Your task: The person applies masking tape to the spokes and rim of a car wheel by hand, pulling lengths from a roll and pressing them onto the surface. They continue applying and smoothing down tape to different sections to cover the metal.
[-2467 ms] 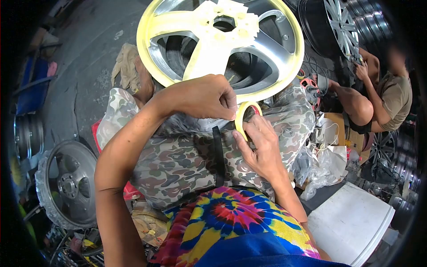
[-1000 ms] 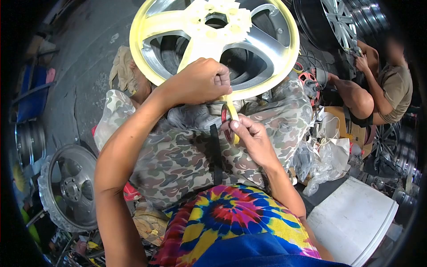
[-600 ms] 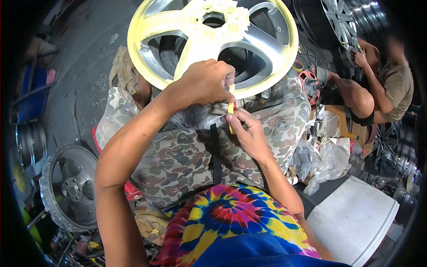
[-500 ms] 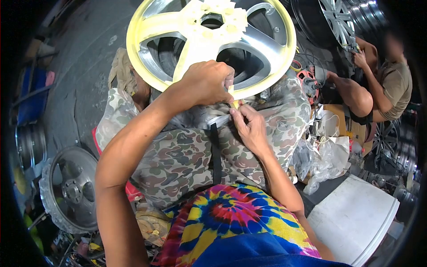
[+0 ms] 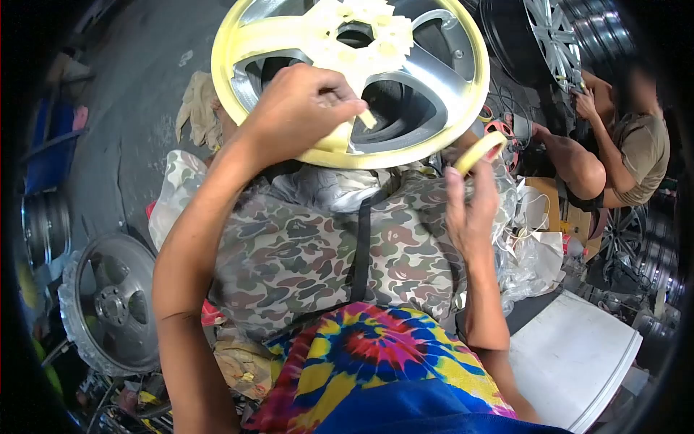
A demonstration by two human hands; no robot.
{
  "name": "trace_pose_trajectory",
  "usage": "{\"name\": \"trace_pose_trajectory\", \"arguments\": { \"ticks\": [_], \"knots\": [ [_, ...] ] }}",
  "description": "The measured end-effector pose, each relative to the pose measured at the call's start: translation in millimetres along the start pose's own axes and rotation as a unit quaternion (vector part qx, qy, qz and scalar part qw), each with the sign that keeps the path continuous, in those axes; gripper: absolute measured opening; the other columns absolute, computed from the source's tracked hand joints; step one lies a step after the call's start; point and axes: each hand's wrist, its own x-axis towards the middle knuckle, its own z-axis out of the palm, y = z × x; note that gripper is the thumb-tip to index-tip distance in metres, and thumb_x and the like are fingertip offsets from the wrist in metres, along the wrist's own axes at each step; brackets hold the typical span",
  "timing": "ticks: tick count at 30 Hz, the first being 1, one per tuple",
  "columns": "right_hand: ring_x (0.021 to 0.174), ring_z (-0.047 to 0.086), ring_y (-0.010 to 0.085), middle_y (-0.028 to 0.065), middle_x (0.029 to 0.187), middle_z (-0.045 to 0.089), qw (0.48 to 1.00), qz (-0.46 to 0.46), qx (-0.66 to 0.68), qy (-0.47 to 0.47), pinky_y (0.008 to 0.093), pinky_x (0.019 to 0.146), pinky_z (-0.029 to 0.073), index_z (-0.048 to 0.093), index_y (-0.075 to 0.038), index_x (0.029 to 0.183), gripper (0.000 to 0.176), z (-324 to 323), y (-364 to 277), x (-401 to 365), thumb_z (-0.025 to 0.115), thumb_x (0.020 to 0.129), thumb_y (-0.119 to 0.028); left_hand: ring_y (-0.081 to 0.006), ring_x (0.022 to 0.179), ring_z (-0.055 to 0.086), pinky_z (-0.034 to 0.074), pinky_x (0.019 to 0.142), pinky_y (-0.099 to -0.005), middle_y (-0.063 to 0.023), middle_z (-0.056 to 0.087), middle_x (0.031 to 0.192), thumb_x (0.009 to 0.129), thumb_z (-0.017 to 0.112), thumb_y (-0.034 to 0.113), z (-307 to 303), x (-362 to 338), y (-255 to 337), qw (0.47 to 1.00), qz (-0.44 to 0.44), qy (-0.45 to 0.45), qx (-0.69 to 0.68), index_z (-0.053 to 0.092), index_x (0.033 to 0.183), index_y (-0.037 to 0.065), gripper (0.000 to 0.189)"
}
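An alloy wheel [image 5: 450,81] leans across my knees at the top of the view, its rim, hub and two spokes covered in pale yellow masking tape. My left hand [image 5: 300,112] is over the lower left spoke, thumb and finger pinched on a short strip of masking tape [image 5: 369,118]. The strip sticks out over a dark opening between spokes. Just off the wheel's lower right edge, my right hand [image 5: 473,210] grips a roll of masking tape [image 5: 481,150] held up on edge. Its fingers are slightly blurred.
At the right sits another person [image 5: 640,145] with hands at a silver wheel [image 5: 553,36]. A white panel [image 5: 575,354] lies lower right, near plastic bags [image 5: 531,271]. On the left stands a grey wheel [image 5: 116,304]. A cloth [image 5: 199,108] lies beyond my knee.
My hands have come apart from the wheel's bottom edge. The left moved up and left with a strip of tape; the right moved right with the roll, which now shows clearly.
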Motion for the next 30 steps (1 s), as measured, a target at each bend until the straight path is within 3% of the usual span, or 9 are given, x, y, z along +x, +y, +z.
{"name": "trace_pose_trajectory", "arguments": {
  "ticks": [4,9,12,14,19,22,24,28,30],
  "knots": [
    [0.088,0.056,0.0373,0.0182,0.094,0.059,0.979,-0.157,-0.048,-0.121,0.0468,0.081,0.044,0.062,0.003,0.102,0.019,26.7,2.0,24.8,0.072,0.09,-0.009,-0.0021,0.065,0.038,0.031,0.056,-0.0236,0.0102,0.045,0.07,0.097,0.074,0.021,-11.8,-11.5,-11.6,0.995,-0.098,0.023,-0.015,0.076,0.09,-0.001,0.023],
    [0.086,0.056,0.0375,0.0179,0.09,0.058,0.98,-0.156,-0.044,-0.117,0.0469,0.08,0.045,0.06,0.003,0.099,0.018,34.9,1.8,25.2,0.071,0.09,-0.008,-0.0018,0.065,0.036,0.031,0.057,-0.0224,0.0109,0.043,0.07,0.098,0.074,0.022,-14.2,-18.9,-17.2,0.988,-0.151,0.031,-0.011,0.075,0.09,0.001,0.022],
    [0.085,0.055,0.0379,0.0181,0.093,0.058,0.981,-0.144,-0.04,-0.126,0.0465,0.078,0.045,0.061,0.003,0.102,0.019,38.4,-1.1,22.4,0.071,0.09,-0.007,-0.002,0.065,0.041,0.035,0.058,-0.0224,0.009,0.05,0.069,0.098,0.074,0.022,-4.3,-19.6,-23.4,0.984,-0.173,0.029,-0.042,0.075,0.092,-0.001,0.024],
    [0.085,0.055,0.038,0.0182,0.093,0.059,0.981,-0.146,-0.04,-0.125,0.0468,0.077,0.045,0.061,0.003,0.102,0.019,40.5,-6.0,21.7,0.071,0.09,-0.008,-0.0032,0.066,0.049,0.041,0.059,-0.0235,0.0044,0.061,0.072,0.098,0.073,0.023,1.8,-22.9,-28.4,0.994,-0.092,0.021,-0.052,0.076,0.095,-0.002,0.026],
    [0.086,0.056,0.0383,0.0184,0.094,0.059,0.987,-0.142,0.009,-0.075,0.048,0.078,0.045,0.061,0.003,0.104,0.019,41.4,-4.0,31.4,0.07,0.092,-0.009,-0.0051,0.068,0.055,0.044,0.061,-0.0252,-0.0002,0.067,0.075,0.098,0.073,0.023,6.5,-23.8,-25.0,0.994,-0.101,0.009,-0.033,0.076,0.097,-0.004,0.028],
    [0.085,0.055,0.038,0.0165,0.089,0.056,0.977,-0.156,-0.027,-0.146,0.0481,0.077,0.045,0.059,0.002,0.098,0.016,36.4,-2.8,39.3,0.068,0.094,-0.011,-0.0059,0.068,0.055,0.045,0.061,-0.0259,-0.0011,0.067,0.073,0.098,0.072,0.024,6.3,-21.6,-23.8,0.996,-0.085,0.011,-0.023,0.075,0.097,-0.005,0.029],
    [0.084,0.055,0.0379,0.0163,0.088,0.055,0.972,-0.172,-0.028,-0.159,0.0481,0.077,0.045,0.058,0.001,0.097,0.016,38.8,-3.1,38.6,0.068,0.094,-0.011,-0.02,0.068,0.069,0.055,0.068,-0.0353,-0.0162,0.075,0.079,0.092,0.075,0.026,3.9,-20.5,-22.7,0.994,-0.106,0.018,-0.032,0.078,0.094,-0.004,0.03],
    [0.083,0.054,0.0375,0.0168,0.085,0.053,0.973,-0.157,-0.006,-0.171,0.0472,0.078,0.044,0.058,0.001,0.095,0.016,42.9,-3.3,33.4,0.068,0.094,-0.012,-0.0191,0.067,0.068,0.054,0.067,-0.0347,-0.0161,0.074,0.078,0.092,0.075,0.026,5.8,-22.3,-24.8,0.991,-0.122,0.014,-0.047,0.078,0.094,-0.005,0.031],
    [0.083,0.054,0.0376,0.0172,0.086,0.054,0.975,-0.148,0.002,-0.164,0.0465,0.078,0.044,0.059,0.001,0.097,0.016,40.1,-2.7,31.7,0.068,0.094,-0.012,-0.0064,0.069,0.057,0.046,0.062,-0.0268,-0.0017,0.068,0.074,0.098,0.072,0.027,10.3,-23.2,-29.0,0.994,-0.105,-0.005,-0.036,0.076,0.099,-0.005,0.032]
  ]
}}
